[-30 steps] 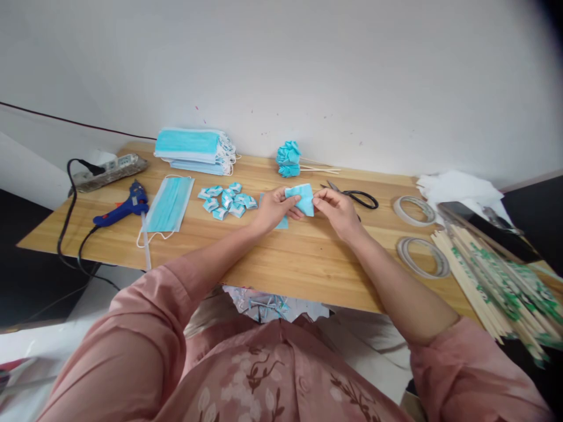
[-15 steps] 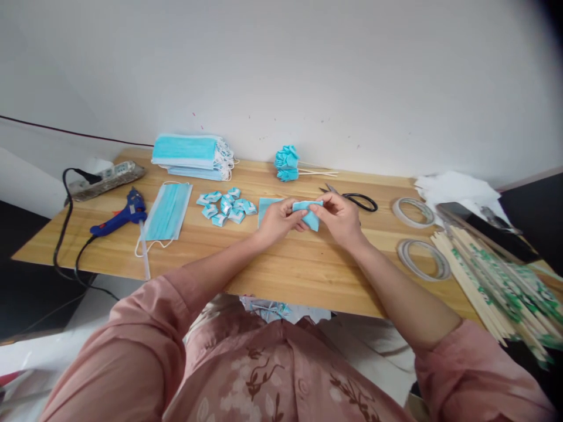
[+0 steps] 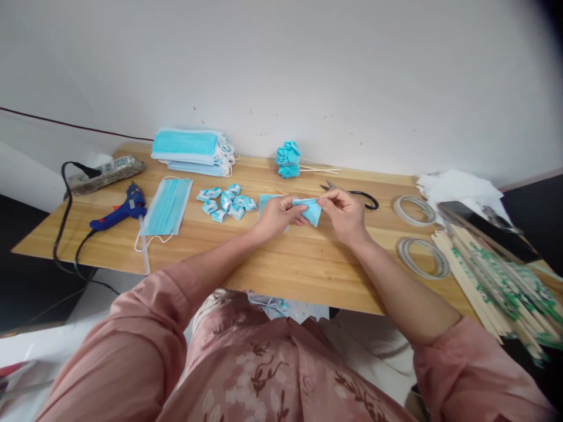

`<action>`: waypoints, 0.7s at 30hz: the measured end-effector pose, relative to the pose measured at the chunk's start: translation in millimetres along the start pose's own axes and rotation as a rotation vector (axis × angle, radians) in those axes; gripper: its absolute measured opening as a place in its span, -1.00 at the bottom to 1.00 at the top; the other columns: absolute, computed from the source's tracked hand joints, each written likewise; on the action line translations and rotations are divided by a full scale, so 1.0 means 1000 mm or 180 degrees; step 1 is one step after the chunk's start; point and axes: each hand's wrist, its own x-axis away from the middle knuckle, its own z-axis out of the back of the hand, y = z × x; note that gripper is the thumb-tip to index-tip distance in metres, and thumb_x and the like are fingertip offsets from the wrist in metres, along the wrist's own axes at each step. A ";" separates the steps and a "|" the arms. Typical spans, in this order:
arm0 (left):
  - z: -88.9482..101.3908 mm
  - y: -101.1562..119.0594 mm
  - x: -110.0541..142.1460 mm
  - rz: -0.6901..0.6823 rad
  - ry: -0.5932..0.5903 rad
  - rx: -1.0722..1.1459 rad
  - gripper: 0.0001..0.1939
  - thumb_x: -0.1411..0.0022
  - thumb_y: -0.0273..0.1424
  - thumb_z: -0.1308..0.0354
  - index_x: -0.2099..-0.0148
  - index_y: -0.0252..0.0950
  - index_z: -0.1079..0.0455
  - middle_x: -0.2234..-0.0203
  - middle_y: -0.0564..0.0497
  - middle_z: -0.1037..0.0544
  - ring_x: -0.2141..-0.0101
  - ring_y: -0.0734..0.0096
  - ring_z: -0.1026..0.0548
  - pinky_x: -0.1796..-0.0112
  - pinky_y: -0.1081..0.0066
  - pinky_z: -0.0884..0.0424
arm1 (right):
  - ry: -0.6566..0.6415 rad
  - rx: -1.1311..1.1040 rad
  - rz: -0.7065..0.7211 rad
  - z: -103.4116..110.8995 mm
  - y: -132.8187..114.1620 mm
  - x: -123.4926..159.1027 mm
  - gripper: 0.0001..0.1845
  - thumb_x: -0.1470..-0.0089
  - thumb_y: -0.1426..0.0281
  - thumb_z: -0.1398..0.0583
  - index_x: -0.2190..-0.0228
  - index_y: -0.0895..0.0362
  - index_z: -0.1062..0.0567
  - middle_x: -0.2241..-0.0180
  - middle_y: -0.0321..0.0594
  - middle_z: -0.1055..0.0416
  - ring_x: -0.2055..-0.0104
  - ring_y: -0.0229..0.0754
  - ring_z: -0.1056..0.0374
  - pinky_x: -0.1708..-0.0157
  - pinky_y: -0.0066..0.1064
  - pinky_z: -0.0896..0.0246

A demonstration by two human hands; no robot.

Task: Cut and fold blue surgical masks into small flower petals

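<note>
A small light-blue piece of mask fabric [image 3: 312,213] is held between my two hands, just above the table. My left hand [image 3: 281,213] is closed on its left side, thumb on top. The fingertips of my right hand [image 3: 343,213] pinch its upper right corner, and the top edge looks folded over. Under my left hand lies another flat blue piece [image 3: 266,203], partly hidden. To the left sits a cluster of small folded blue-and-white pieces [image 3: 226,202]. Behind my right hand are black-handled scissors [image 3: 367,200], partly covered.
Farther left lie a face mask [image 3: 169,205], a blue glue gun [image 3: 125,212] and a power strip [image 3: 109,174]. A mask stack [image 3: 187,146] and blue fabric flowers on sticks [image 3: 288,155] are at the back. At right are tape rolls [image 3: 414,211], a phone [image 3: 488,228] and bundled wooden sticks [image 3: 492,287].
Both hands came together along the piece's top edge and folded it down. Since then my right hand has slid to the right, to the corner, while my left hand keeps its hold.
</note>
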 end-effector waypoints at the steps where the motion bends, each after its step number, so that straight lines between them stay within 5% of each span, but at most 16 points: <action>1: 0.000 0.001 0.000 0.0004 -0.0008 0.0017 -0.69 -0.17 -0.26 -0.45 0.35 -0.37 -0.45 0.57 0.04 -0.61 0.51 0.46 -0.63 0.41 0.53 -0.54 | -0.0024 -0.0069 -0.0027 0.000 0.000 -0.001 -0.67 -0.06 0.06 -0.35 0.49 0.05 -0.52 0.48 -0.29 -0.48 0.43 -0.18 -0.34 0.34 -0.29 -0.31; 10: 0.009 0.008 -0.004 -0.0052 0.0472 0.0145 -0.74 -0.22 -0.30 -0.42 0.23 -0.40 -0.50 0.48 -0.04 -0.68 0.45 0.37 -0.66 0.31 0.38 -0.61 | -0.0583 -0.0330 -0.0368 0.003 -0.008 -0.004 -0.46 -0.03 -0.14 -0.34 0.22 0.04 -0.55 0.39 -0.27 -0.46 0.41 -0.19 -0.37 0.46 -0.37 -0.32; 15: 0.009 0.008 -0.003 -0.0133 0.0515 0.0177 -0.68 -0.19 -0.22 -0.43 0.26 -0.38 -0.49 0.44 -0.07 -0.70 0.46 0.38 -0.66 0.32 0.40 -0.60 | -0.0764 0.0361 -0.0159 0.000 -0.009 -0.004 -0.65 -0.07 0.04 -0.32 0.42 0.07 -0.51 0.42 -0.26 -0.48 0.40 -0.20 -0.32 0.43 -0.36 -0.18; 21: 0.006 0.010 -0.001 -0.0060 0.0449 0.0102 -0.68 -0.18 -0.23 -0.45 0.29 -0.39 -0.49 0.53 -0.02 -0.66 0.51 0.42 -0.63 0.39 0.46 -0.58 | -0.0778 0.0629 -0.0154 -0.001 -0.012 -0.005 -0.71 -0.06 0.19 -0.26 0.55 0.07 -0.35 0.60 -0.37 -0.27 0.59 -0.31 -0.07 0.53 -0.37 0.04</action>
